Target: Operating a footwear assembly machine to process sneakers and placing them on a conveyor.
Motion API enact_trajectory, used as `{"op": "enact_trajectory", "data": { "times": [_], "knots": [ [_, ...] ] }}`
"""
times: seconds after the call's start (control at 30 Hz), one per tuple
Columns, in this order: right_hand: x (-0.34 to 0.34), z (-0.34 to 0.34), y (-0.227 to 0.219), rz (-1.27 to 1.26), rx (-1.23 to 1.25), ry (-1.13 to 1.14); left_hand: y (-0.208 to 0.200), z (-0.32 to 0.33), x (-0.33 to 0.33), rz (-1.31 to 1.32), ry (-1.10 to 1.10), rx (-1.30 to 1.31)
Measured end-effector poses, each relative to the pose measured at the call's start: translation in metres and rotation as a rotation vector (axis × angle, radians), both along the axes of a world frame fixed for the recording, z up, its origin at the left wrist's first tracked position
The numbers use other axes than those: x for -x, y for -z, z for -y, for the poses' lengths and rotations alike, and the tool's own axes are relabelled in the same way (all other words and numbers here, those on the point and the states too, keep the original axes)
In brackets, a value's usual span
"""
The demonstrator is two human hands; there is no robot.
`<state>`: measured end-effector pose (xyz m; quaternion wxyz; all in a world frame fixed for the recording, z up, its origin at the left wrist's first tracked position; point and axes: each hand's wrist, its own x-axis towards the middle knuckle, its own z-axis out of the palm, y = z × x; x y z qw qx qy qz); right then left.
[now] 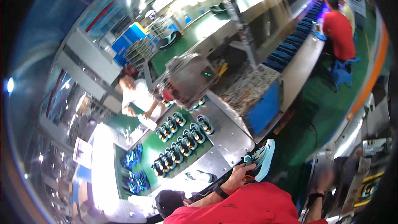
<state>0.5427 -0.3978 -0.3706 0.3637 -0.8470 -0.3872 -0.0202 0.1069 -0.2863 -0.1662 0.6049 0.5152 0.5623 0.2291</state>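
My left hand (240,173), with a dark watch on its wrist, is closed on a sneaker (263,160). The sneaker is teal with a pale blue sole and orange touches; it is tilted on its side above the floor, just off the table's corner. Off to the right, my right hand (326,179) wears a black wristband and is beside metal equipment (315,157). Motion blur smears its fingers, so I cannot make out their shape or whether anything is in them.
A metal-edged green table (199,153) bears rows of sneakers (182,146) and blue shoes (138,180). A person in white (141,95) stands across it. A conveyor (286,45) runs away to the far right, where a person in red (338,33) sits. A dark rounded shape (169,202) is by my left elbow.
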Motion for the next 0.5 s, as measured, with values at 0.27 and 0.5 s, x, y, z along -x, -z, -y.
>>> {"op": "enact_trajectory", "data": {
  "times": [0.27,0.5],
  "knots": [
    [0.064,-0.254,-0.245,0.08,-0.459,-0.535,-0.01,-0.054,0.098,0.353,-0.541,0.268],
    [0.282,-0.47,-0.471,0.474,-0.487,-1.085,0.031,-0.146,0.221,0.655,-1.013,0.135]
  ]
}}
